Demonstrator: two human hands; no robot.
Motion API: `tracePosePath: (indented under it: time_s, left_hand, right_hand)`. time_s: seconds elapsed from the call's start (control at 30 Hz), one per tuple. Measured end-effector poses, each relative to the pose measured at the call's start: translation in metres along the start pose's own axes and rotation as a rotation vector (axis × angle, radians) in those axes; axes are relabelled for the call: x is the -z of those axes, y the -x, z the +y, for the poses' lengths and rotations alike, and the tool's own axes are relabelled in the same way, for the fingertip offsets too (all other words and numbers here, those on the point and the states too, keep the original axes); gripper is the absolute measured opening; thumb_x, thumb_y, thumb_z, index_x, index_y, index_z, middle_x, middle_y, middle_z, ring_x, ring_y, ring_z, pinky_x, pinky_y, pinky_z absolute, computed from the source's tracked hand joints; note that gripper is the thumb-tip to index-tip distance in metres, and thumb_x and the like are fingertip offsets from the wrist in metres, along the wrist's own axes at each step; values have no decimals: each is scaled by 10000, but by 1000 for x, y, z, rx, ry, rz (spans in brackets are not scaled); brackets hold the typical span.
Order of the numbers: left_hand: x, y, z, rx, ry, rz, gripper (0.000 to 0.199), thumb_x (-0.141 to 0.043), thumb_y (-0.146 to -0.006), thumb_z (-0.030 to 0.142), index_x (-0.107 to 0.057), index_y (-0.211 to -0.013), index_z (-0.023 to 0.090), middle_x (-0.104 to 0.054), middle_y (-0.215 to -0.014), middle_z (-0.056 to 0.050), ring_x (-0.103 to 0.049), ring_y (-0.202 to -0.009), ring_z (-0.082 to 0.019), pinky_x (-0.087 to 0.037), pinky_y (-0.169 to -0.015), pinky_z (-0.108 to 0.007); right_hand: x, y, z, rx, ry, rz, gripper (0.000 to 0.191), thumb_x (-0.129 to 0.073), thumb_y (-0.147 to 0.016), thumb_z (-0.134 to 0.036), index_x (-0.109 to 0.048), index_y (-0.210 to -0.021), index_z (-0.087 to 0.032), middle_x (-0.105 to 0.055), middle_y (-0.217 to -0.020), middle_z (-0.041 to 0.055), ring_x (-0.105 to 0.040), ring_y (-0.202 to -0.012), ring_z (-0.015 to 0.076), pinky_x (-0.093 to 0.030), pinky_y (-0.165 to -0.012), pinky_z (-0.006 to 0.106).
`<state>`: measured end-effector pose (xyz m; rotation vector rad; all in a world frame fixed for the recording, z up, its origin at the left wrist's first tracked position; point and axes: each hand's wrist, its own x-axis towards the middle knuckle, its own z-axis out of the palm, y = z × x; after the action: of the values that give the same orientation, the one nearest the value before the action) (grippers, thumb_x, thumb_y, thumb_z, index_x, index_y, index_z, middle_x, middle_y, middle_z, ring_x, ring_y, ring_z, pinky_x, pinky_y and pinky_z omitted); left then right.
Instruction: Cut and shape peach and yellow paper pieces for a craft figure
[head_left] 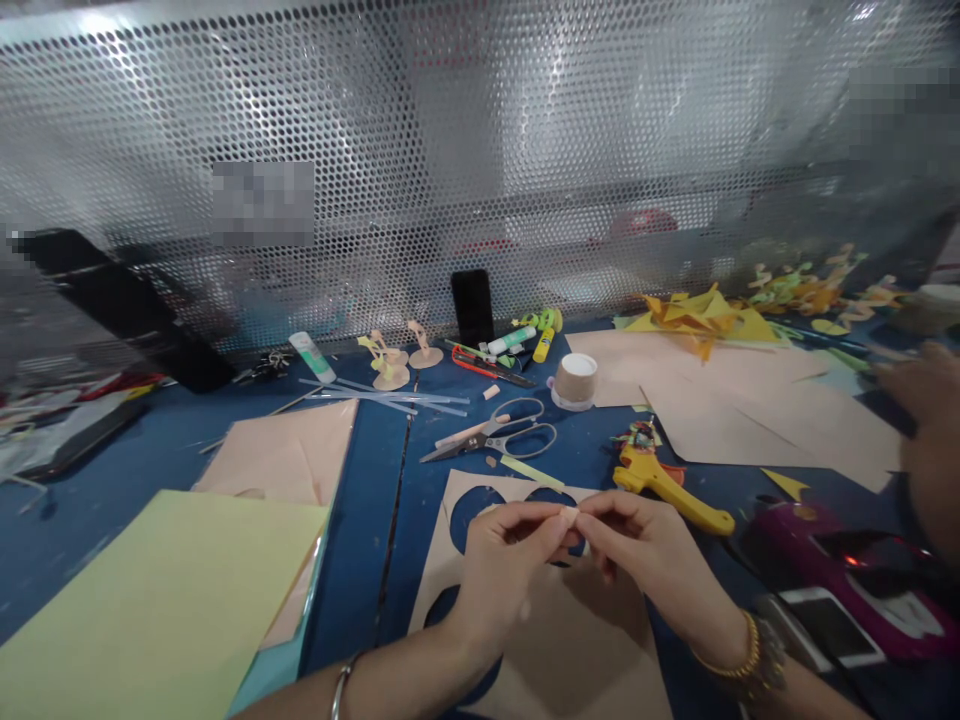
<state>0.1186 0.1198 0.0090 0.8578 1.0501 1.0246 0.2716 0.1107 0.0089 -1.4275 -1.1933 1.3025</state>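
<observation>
My left hand (504, 565) and my right hand (654, 550) meet above a pale pink sheet (577, 640) with round holes cut out of it. Between them, both sets of fingertips pinch a small pale pink piece of paper (570, 516), mostly covered by the fingers. Just beyond lie grey-handled scissors (491, 437) with closed blades, and a narrow yellow-green paper strip (532, 472). A yellow glue gun (667, 490) rests to the right of the sheet.
Yellow paper (157, 600) lies at left. Glue sticks (412, 398), small paper figures (390, 372), a phone (472, 305) and a paper cup (576, 380) stand or lie farther back. At right are pink sheets (735, 400), a magenta device (847, 570) and another person's hand (926, 400).
</observation>
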Motion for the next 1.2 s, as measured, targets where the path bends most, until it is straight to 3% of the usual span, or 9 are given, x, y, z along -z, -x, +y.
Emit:
tracePosePath:
  time_s: [0.13, 0.23, 0.5, 0.67, 0.8, 0.87, 1.0, 1.1, 1.2]
  left_hand:
    - [0, 0, -1, -39, -22, -21, 197, -800, -679, 344, -783, -781, 176, -756, -754, -64, -691, -715, -181, -551, -656, -251]
    - [0, 0, -3, 8, -2, -32, 215, -791, -693, 350, -778, -798, 162, -751, -747, -63, -691, -696, -168, -551, -660, -245]
    - [2, -2, -3, 12, 49, -8, 291, -777, -713, 401, -685, -821, 147, -745, -796, -51, -704, -681, -153, -549, -625, -226]
    - [4, -5, 3, -41, 125, 69, 287, -738, -768, 376, -608, -875, 143, -749, -811, -75, -704, -667, -141, -546, -627, -223]
    - [11, -13, 25, -215, 183, 128, 231, -733, -772, 341, -632, -866, 156, -711, -744, -16, -676, -652, -108, -532, -619, -194]
    - [16, -17, 37, -275, 196, 149, 214, -734, -769, 332, -641, -884, 177, -694, -738, 11, -664, -660, -96, -523, -616, -179]
    - [22, -23, 49, -318, 174, 154, 235, -757, -739, 346, -679, -857, 159, -686, -709, 3, -637, -615, -84, -509, -598, -170]
    - [22, -24, 45, -306, 143, 121, 280, -771, -716, 369, -712, -855, 133, -687, -696, -22, -626, -587, -91, -511, -585, -187]
    - [20, -23, 39, -303, 117, 87, 309, -750, -737, 381, -725, -914, 129, -688, -708, -31, -626, -594, -98, -516, -590, -201]
  right_hand:
    - [0, -1, 0, 28, 11, 7, 309, -692, -723, -463, -676, -724, -155, -618, -557, -2, -512, -414, 94, -428, -411, 209]
    - [0, -1, 2, 43, 4, -6, 309, -676, -742, -463, -663, -736, -155, -602, -551, -13, -509, -414, 93, -431, -412, 208]
    - [-1, 2, 0, 176, 135, -14, 209, -615, -825, -383, -677, -860, -187, -644, -680, 3, -545, -496, 110, -460, -470, 225]
    - [23, 10, -15, 342, 457, 98, 166, -546, -888, -323, -664, -933, -215, -686, -807, 24, -637, -664, 152, -522, -588, 253]
    - [37, 3, -37, 466, 975, 24, 192, -471, -938, -212, -656, -988, -228, -681, -964, 36, -668, -831, 183, -539, -740, 321]
    - [30, -14, -49, 546, 1226, -39, 230, -432, -955, -169, -645, -1037, -203, -674, -1007, 57, -666, -887, 197, -540, -770, 337]
    - [-7, -66, -60, 653, 1353, -153, 267, -467, -927, -72, -612, -1131, -166, -643, -1150, 74, -604, -1076, 207, -513, -871, 337]
    - [-33, -98, -57, 653, 1438, -206, 213, -564, -925, -195, -603, -1128, -144, -631, -1150, 76, -615, -1032, 218, -520, -861, 413]
    - [-47, -112, -53, 601, 1497, -206, 247, -591, -918, -289, -607, -1116, -142, -632, -1131, 78, -630, -981, 213, -529, -838, 427]
